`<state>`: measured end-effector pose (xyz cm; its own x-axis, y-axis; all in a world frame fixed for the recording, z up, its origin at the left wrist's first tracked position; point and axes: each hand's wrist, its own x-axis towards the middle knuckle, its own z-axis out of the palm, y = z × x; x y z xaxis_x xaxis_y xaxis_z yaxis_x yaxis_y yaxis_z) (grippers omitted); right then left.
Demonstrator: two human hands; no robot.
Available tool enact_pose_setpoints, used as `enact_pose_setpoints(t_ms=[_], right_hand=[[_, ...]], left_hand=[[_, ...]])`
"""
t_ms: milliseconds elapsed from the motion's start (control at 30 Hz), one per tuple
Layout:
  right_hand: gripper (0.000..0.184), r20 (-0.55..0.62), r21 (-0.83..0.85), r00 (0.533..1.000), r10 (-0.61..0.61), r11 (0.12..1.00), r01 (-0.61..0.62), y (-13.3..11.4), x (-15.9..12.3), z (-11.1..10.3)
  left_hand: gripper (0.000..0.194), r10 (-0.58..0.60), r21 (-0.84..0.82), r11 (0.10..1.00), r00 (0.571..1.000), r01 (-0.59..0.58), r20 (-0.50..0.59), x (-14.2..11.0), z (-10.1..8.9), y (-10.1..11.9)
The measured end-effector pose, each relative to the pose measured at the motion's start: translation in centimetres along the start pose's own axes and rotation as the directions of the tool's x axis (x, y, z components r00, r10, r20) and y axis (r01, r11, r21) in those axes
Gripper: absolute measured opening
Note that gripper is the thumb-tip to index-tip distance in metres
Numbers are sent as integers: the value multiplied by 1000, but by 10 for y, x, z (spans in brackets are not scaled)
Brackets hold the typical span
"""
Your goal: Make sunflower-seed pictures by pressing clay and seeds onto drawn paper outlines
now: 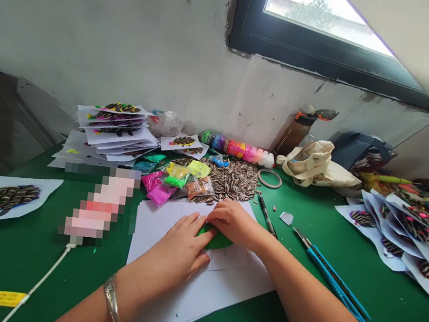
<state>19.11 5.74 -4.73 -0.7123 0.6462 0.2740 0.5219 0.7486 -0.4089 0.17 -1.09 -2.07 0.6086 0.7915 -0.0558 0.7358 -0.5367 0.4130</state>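
Note:
A flat piece of green modelling clay (219,240) lies on the top sheet of white paper (158,247), which has faint drawn lines beside it. My left hand (179,247) rests on the paper with its fingers stretched out, the fingertips touching the clay's left part. From the other side, my right hand (236,223) bends over the clay with curled fingers closed at its upper edge. Both hands cover part of the clay, so its full outline is hidden. Just beyond the paper lie a heap of striped sunflower seeds (235,179) and bright clay packets (176,177).
Right of the paper are a black pen (268,214), blue-handled tweezers (336,283) and a tape roll (270,178). Seed-decorated cards are stacked at left (117,132) and right (404,229). A bottle (295,131) and cloth bag (315,164) stand by the wall; a white cable (44,278) runs front left.

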Motion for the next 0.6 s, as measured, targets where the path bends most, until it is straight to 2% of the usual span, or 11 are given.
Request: enact_pose_setpoints(t_ms=[200, 367, 600], right_hand=[[21, -11, 27, 1000, -4, 1000, 4, -1, -1, 2], [17, -16, 40, 999, 36, 999, -36, -4, -4, 0], [17, -9, -40, 998, 57, 998, -58, -11, 1, 1]], left_hand=[[45, -30, 9, 1000, 998, 30, 60, -3, -4, 1], [50, 8, 22, 1000, 999, -9, 39, -6, -8, -5], [33, 7, 55, 998, 997, -11, 71, -8, -18, -6]])
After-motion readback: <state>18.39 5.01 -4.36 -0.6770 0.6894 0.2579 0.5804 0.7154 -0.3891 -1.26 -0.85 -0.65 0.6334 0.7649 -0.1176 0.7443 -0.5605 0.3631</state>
